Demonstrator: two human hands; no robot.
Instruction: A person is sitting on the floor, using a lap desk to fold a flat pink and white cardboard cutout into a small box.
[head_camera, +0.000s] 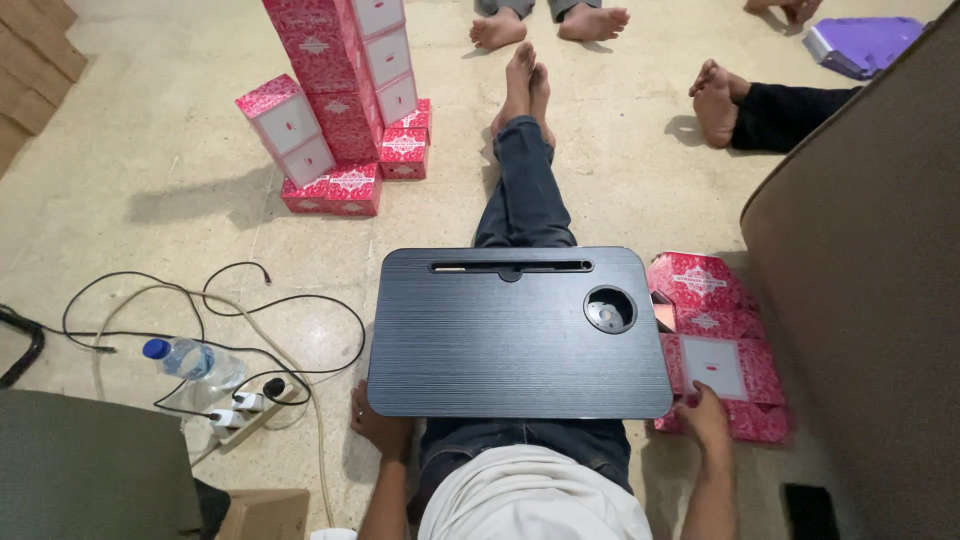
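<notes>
Flattened pink boxes (722, 345) under right grip (706, 416)

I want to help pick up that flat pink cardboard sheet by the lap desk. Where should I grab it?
Probably best by its near edge, coming from the wearer's right. The flat pink unfolded cardboard box blank lies flat on the floor, partly tucked under the black rectangular lap desk, so that side is blocked. The right hand already rests on the near edge; pinch there and lift.
</notes>
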